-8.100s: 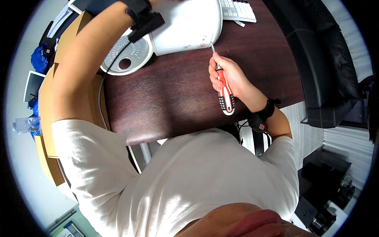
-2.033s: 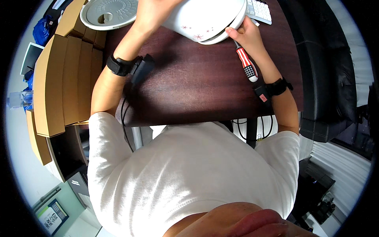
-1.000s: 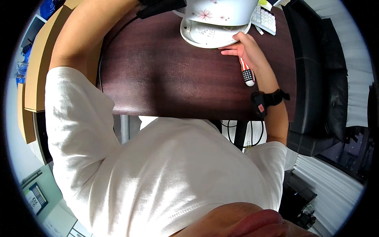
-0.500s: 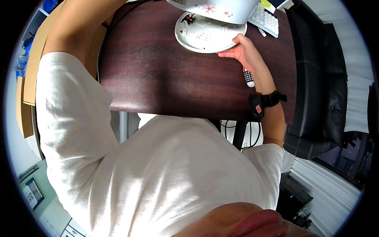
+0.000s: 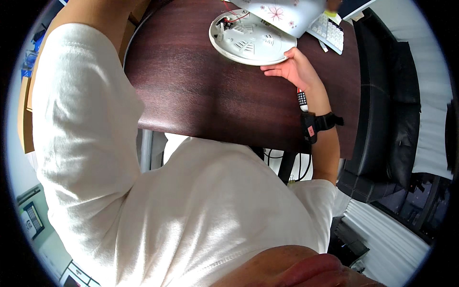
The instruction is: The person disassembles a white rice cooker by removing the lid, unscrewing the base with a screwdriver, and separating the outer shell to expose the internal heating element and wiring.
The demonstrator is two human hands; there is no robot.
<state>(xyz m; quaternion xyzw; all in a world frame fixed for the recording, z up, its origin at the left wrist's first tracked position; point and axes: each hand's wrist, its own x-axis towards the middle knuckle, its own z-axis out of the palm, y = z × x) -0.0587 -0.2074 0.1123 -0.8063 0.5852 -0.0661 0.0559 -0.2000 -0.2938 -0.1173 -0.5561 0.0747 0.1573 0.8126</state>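
Observation:
My right hand [image 5: 297, 70] holds the near right rim of a round white plastic base cover [image 5: 248, 40], thumb over the edge and fingers against its side. The cover has vent slots; a small dark part and red wires [image 5: 233, 20] show at its far left. Above it, a white appliance housing with pink flowers [image 5: 282, 16] is tilted up, cut off by the top edge. My left forearm leaves the view at the upper left, so my left hand is hidden. Beside my right wrist lies a slim tool with a black-and-white checked handle [image 5: 302, 99].
The dark wood-grain table [image 5: 191, 81] carries a white keyboard [image 5: 327, 32] at the far right. A black padded seat [image 5: 387, 110] stands past the table's right edge. Cardboard boxes [image 5: 26, 115] are at the left, and cables [image 5: 301, 165] hang below the table.
The flowered housing has tilted and lifted away from the base cover, showing red wires and more of the cover's inside. My left arm has moved farther up; my right hand keeps its hold.

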